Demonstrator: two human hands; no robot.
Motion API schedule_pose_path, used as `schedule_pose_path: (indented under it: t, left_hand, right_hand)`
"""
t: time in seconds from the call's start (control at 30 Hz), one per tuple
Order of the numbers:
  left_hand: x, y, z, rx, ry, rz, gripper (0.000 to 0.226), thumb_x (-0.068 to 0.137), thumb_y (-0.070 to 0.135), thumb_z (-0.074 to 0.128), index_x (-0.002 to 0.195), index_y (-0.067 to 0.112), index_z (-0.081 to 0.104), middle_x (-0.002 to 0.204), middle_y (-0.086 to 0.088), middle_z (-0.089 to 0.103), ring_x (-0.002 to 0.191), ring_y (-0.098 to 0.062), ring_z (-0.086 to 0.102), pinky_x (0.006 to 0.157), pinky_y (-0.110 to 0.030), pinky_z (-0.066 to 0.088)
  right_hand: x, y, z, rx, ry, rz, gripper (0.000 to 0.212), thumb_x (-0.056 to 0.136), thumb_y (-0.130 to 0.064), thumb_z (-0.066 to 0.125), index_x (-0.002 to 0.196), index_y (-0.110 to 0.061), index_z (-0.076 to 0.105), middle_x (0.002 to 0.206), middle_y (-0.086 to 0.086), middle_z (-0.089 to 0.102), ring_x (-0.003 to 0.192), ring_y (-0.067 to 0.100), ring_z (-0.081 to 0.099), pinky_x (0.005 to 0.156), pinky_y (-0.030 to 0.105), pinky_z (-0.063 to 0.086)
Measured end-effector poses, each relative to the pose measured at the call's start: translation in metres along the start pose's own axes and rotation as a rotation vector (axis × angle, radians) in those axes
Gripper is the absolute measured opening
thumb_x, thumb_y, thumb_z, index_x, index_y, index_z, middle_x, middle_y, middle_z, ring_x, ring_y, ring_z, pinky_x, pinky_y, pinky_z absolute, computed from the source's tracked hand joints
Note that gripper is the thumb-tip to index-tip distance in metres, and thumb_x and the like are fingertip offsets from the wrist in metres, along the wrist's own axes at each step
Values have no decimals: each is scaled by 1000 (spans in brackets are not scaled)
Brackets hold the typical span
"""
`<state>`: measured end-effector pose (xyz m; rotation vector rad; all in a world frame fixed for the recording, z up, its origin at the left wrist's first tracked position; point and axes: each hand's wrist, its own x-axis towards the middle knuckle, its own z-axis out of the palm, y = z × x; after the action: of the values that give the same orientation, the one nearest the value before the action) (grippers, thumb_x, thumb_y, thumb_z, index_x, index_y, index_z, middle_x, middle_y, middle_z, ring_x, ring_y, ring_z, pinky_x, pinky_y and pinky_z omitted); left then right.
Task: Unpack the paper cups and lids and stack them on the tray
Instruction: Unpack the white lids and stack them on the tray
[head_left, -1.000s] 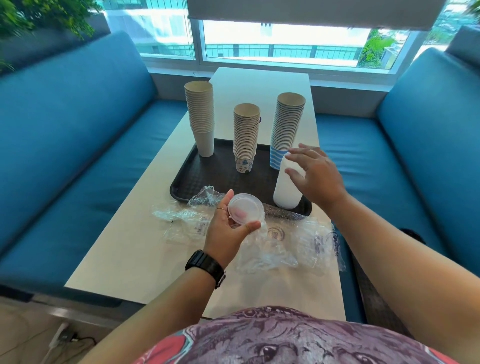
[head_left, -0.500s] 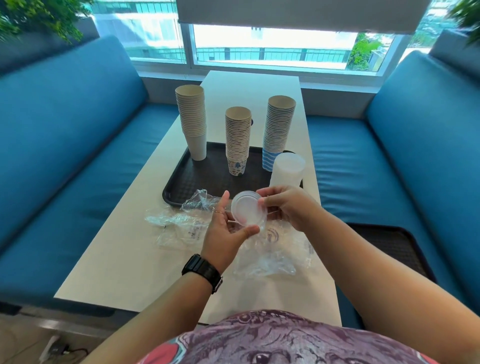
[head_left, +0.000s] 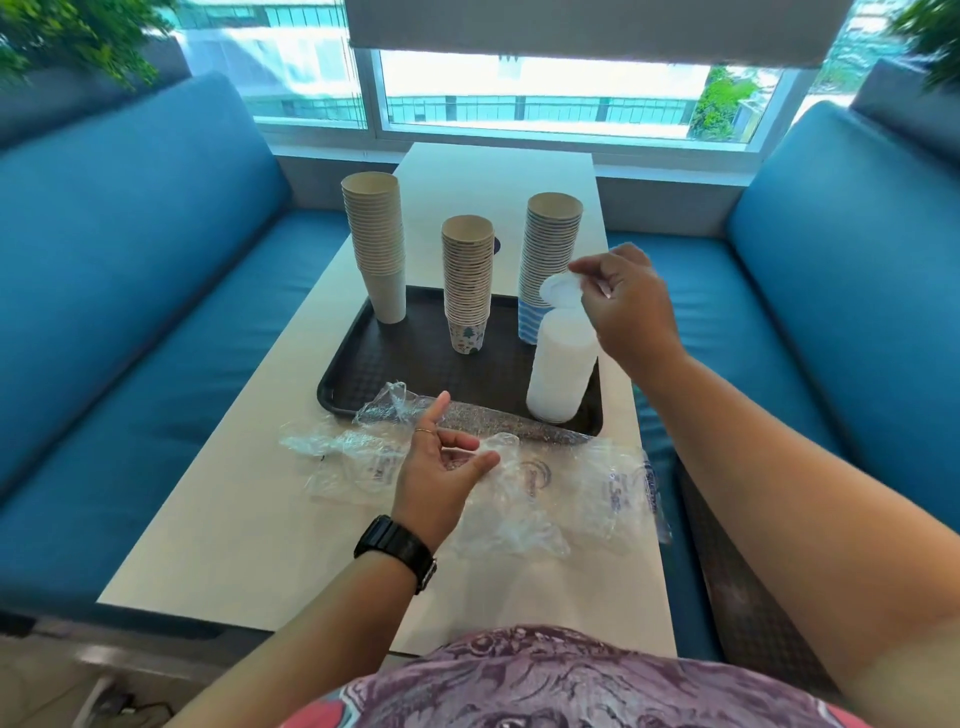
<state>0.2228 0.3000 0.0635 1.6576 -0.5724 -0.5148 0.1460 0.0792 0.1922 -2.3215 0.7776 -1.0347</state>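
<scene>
Lid (head_left: 561, 292) now in right hand (head_left: 623, 306) above lid stack (head_left: 561, 364), left hand (head_left: 441, 467) emptied

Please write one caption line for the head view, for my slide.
Right hand pinches a lid above the lid stack on the tray.

right hand (head_left: 626, 306) pinches a single lid (head_left: 560, 292) just above the lid stack (head_left: 560, 366) on the black tray (head_left: 353, 370). left hand (head_left: 441, 467) hangs empty, fingers loose, over the plastic wrappers (head_left: 524, 499). three cup stacks (head_left: 467, 275) stand upright on the tray.
</scene>
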Motion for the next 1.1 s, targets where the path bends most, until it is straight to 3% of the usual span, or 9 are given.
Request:
schedule_pose_path:
  t: [0.13,0.33,0.47,0.73,1.1]
  left_hand:
    - [-1,2,0,-21,5,5,83,78,12,81,141,40,34,92,1,64,87,-16,65,89,-46,57]
    - [-3,0,-3,-51,20,12,81,78,9,80,140,37,36,92,0,64,86,-14,64,89,-42,57]
    - [-5,3,-4,-49,25,12,81,79,7,79,144,31,36,91,2,62,84,-11,63,87,-35,57]
    - [-3,0,-1,-49,21,6,81,79,10,80,139,40,36,94,-1,64,86,-16,65,88,-43,58]
    - [-10,10,-5,-42,31,3,79,81,11,79,146,29,36,95,0,63,87,-12,64,84,-31,58]
  right_hand:
    - [5,14,6,-191,-61,-80,24,95,-9,51,113,-10,67,116,7,63,105,24,58,83,25,37]
    - [-1,31,14,-292,-136,-117,24,96,-12,52,116,-10,63,117,9,66,111,28,58,87,38,46]
    - [-11,37,15,-304,-192,-130,25,94,-19,56,118,-14,63,119,6,66,110,25,59,84,34,46]
    - [-24,46,12,-339,-330,-164,33,89,-28,65,120,-18,66,128,4,64,119,23,58,94,37,47]
    - [-32,54,20,-360,-272,-176,30,88,-20,68,118,-13,68,124,5,66,116,27,60,93,40,49]
